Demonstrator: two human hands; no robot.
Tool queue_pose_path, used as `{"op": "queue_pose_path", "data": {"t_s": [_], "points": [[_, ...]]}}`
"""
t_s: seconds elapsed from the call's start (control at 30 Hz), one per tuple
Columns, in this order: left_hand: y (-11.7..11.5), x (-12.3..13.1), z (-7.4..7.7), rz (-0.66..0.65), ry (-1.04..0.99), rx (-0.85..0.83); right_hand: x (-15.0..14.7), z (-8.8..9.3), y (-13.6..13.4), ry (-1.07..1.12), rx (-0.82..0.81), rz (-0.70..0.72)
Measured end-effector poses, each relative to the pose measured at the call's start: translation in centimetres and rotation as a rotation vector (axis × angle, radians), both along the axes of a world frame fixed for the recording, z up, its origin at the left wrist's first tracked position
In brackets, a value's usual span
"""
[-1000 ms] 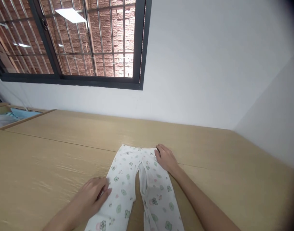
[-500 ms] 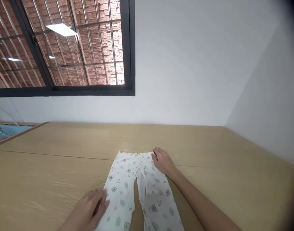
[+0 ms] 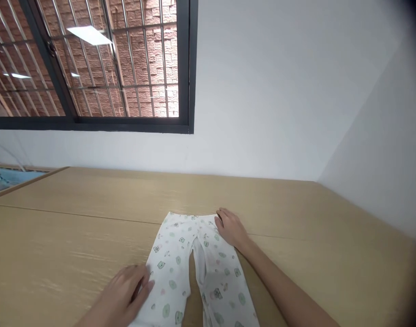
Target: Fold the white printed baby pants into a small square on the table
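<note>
A pair of white pants (image 3: 173,268) with small green and pink animal prints lies spread flat, waistband away from me and the two legs running toward me. The inner edge of the right leg is folded open a little near the crotch. At the outer edge of the left leg rests my left hand (image 3: 124,290), its fingers loosely bent and the thumb apart on the cloth. My right hand (image 3: 231,228) lies on the right corner of the waistband, thumb and fingers apart. The lower ends of the legs are cut off by the frame.
Beneath the pants is a wide tan surface (image 3: 75,245) with a seam across it. Behind it rises a white wall (image 3: 255,91) with a dark-framed barred window (image 3: 126,121). Light blue cloth (image 3: 17,176) shows beyond the raised edge at far left.
The view has tilted and shifted slightly. Both hands stay at the same places on the pants, and the pants lie as before.
</note>
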State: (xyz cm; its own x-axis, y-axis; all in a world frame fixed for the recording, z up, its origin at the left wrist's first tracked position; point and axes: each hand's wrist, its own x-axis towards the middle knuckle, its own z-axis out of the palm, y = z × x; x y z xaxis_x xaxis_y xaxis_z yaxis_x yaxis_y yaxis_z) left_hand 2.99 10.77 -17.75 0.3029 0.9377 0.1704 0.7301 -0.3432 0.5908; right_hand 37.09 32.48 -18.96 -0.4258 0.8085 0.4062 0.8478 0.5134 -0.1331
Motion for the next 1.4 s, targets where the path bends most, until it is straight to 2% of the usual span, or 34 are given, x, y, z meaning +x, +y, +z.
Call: {"op": "queue_pose_path", "data": {"t_s": [0.3, 1.3, 1.4], "points": [[0.15, 0.05, 0.06, -0.009, -0.004, -0.023, -0.07, 0.39, -0.42, -0.006, 0.010, 0.005], [-0.05, 0.14, -0.07, 0.018, -0.001, -0.029, 0.05, -0.37, -0.16, -0.007, 0.041, 0.002], [-0.17, 0.28, 0.50, 0.025, -0.055, -0.018, 0.01, -0.44, -0.09, -0.001, 0.043, 0.005]]}}
